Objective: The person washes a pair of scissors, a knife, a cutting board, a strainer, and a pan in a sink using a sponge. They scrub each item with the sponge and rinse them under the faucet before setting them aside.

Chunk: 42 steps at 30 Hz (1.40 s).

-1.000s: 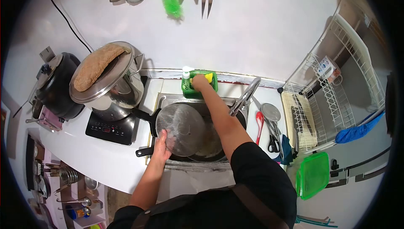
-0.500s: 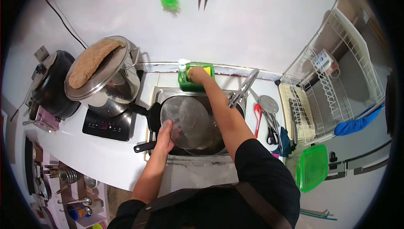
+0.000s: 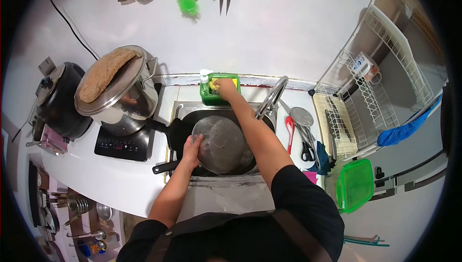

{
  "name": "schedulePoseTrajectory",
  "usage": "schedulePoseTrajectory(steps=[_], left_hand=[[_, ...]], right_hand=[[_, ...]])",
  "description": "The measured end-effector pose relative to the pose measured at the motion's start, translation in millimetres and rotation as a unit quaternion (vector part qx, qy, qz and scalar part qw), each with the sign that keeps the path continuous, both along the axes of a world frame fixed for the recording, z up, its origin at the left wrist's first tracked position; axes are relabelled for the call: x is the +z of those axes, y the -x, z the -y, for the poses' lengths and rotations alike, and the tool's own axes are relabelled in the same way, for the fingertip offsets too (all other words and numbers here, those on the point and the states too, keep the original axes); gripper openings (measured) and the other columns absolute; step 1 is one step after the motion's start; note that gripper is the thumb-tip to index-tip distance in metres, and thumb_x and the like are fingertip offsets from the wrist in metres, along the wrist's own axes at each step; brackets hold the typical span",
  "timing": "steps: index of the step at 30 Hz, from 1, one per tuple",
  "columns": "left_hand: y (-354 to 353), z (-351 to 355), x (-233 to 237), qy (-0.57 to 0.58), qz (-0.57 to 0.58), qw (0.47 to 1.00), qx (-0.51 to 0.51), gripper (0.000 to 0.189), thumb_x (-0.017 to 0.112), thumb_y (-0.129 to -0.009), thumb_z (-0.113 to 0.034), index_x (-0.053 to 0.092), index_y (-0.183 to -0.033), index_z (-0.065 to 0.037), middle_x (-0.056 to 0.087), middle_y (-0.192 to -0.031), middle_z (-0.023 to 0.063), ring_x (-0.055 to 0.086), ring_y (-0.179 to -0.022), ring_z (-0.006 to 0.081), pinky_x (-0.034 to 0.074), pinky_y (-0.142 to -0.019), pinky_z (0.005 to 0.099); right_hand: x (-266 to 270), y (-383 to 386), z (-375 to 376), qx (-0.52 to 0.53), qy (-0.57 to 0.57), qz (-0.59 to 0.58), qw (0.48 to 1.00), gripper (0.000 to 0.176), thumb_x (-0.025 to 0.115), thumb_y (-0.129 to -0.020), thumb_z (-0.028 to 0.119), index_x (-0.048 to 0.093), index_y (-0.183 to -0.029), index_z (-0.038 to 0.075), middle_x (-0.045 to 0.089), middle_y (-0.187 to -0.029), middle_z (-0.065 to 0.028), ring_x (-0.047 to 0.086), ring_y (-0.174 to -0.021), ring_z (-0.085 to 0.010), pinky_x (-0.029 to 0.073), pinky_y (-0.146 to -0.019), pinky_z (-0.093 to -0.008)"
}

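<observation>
My left hand [image 3: 191, 151] grips a round, see-through lid [image 3: 219, 144] by its left edge and holds it tilted over the sink [image 3: 177, 113]. The lid looks wet and smeared. Beneath it lie dark pans [image 3: 180, 134], their handles sticking out over the sink's left side. My right hand [image 3: 226, 90] reaches past the faucet [image 3: 273, 97] to a green caddy [image 3: 219, 100] behind the sink. Its fingers are closed on a crumpled yellow scrubber [image 3: 213, 84] at the caddy's top. A white-topped pump bottle [image 3: 205, 76] stands in the caddy's left end.
Left of the sink are an induction cooker [image 3: 122, 142], a large steel pot [image 3: 120, 84] with a brown cloth mitt on its lid, and a black cooker [image 3: 65, 101]. On the right lie a red spoon [image 3: 289, 129], scissors [image 3: 308, 151] and a wire dish rack [image 3: 370, 103].
The lid has shifted slightly right and tilted differently in my left hand. My right hand stays at the caddy, with the yellow scrubber showing more clearly. The whole view has shifted a little.
</observation>
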State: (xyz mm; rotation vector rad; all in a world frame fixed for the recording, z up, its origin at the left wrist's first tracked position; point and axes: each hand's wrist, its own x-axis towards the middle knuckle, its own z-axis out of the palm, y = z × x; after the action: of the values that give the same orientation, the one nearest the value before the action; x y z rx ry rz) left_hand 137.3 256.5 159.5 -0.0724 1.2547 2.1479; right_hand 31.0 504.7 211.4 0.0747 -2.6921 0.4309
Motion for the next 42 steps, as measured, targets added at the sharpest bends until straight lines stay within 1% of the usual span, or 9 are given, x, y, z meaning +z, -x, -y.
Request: schedulePoseTrajectory(steps=[7,16,23,26,29,31,33,36,42], left_hand=[[-1,-2,17,-0.009,-0.048,0.998,-0.028,0.034,0.061,-0.075,-0.006,0.044,-0.104,-0.006,0.055,-0.095,0.0068,0.054,-0.086,0.0183,0.046,-0.075,0.033],[1,0,43,-0.061,-0.029,0.981,-0.182,0.056,0.055,-0.077,0.001,0.027,-0.122,-0.016,0.048,-0.113,0.0107,0.049,-0.103,0.0259,0.044,-0.085,0.0436],[-2,-20,48,-0.074,-0.024,0.981,-0.179,0.049,0.052,-0.08,-0.001,0.027,-0.119,-0.017,0.044,-0.114,0.0098,0.048,-0.102,0.0252,0.045,-0.082,0.0434],[3,-21,39,-0.058,-0.108,0.971,-0.206,0.06,0.052,-0.076,0.004,0.026,-0.124,-0.02,0.045,-0.114,0.0071,0.048,-0.104,0.0223,0.045,-0.084,0.0402],[-17,-15,40,-0.036,-0.141,0.963,-0.228,0.07,0.051,-0.071,0.01,0.025,-0.129,-0.018,0.046,-0.115,0.005,0.048,-0.105,0.0188,0.043,-0.086,0.0374],[-30,-12,56,-0.071,-0.155,0.958,-0.23,0.071,0.053,-0.066,0.013,0.028,-0.127,-0.015,0.046,-0.116,0.0026,0.045,-0.107,0.0178,0.039,-0.089,0.0311],[-31,-15,64,-0.074,-0.184,0.952,-0.233,0.071,0.051,-0.066,0.013,0.029,-0.128,-0.015,0.045,-0.117,0.0029,0.045,-0.108,0.0177,0.039,-0.089,0.0312],[-30,-25,67,-0.097,-0.169,0.968,-0.161,0.068,0.047,-0.067,0.013,0.03,-0.127,-0.014,0.046,-0.115,0.0047,0.046,-0.106,0.0173,0.041,-0.087,0.0313],[-46,-54,53,-0.05,-0.107,0.993,-0.018,0.047,0.046,-0.07,0.01,0.037,-0.112,-0.008,0.05,-0.104,0.008,0.052,-0.096,0.0224,0.046,-0.079,0.0341]], right_hand=[[-4,28,0,-0.051,-0.133,0.125,0.982,0.02,0.06,-0.062,0.008,0.066,-0.08,0.011,0.062,-0.082,-0.0127,0.059,-0.077,-0.0281,0.047,-0.07,-0.0364],[52,-50,8,-0.075,0.217,-0.258,0.938,0.014,0.065,-0.059,0.012,0.059,-0.068,0.004,0.058,-0.069,-0.0137,0.057,-0.065,-0.0275,0.045,-0.061,-0.0333],[47,-115,36,-0.064,0.28,-0.228,0.93,0.012,0.06,-0.06,0.013,0.055,-0.068,0.006,0.055,-0.066,-0.0116,0.054,-0.067,-0.0294,0.043,-0.061,-0.0361],[43,-151,82,0.112,0.128,-0.097,0.981,0.013,0.058,-0.065,0.017,0.059,-0.074,0.007,0.055,-0.069,-0.0128,0.056,-0.072,-0.0291,0.044,-0.064,-0.0349],[18,-160,84,0.121,-0.038,-0.291,0.948,0.017,0.053,-0.071,0.019,0.061,-0.08,0.007,0.058,-0.079,-0.0152,0.057,-0.081,-0.0282,0.044,-0.07,-0.0348],[3,-140,54,0.028,0.28,-0.157,0.947,0.019,0.05,-0.075,0.018,0.063,-0.086,0.01,0.058,-0.097,-0.0125,0.055,-0.094,-0.0252,0.043,-0.078,-0.0354],[-6,-142,50,0.025,0.242,-0.142,0.96,0.024,0.049,-0.076,0.017,0.06,-0.096,0.013,0.054,-0.11,-0.0076,0.052,-0.101,-0.0222,0.04,-0.083,-0.0371],[-2,-162,98,-0.03,-0.067,-0.226,0.971,0.033,0.049,-0.076,0.016,0.052,-0.108,0.01,0.051,-0.116,-0.0033,0.05,-0.106,-0.022,0.039,-0.084,-0.0369],[3,-158,95,-0.113,0.182,-0.196,0.957,0.018,0.045,-0.078,0.011,0.058,-0.084,-0.001,0.058,-0.084,-0.0172,0.055,-0.079,-0.0338,0.043,-0.074,-0.0399]])
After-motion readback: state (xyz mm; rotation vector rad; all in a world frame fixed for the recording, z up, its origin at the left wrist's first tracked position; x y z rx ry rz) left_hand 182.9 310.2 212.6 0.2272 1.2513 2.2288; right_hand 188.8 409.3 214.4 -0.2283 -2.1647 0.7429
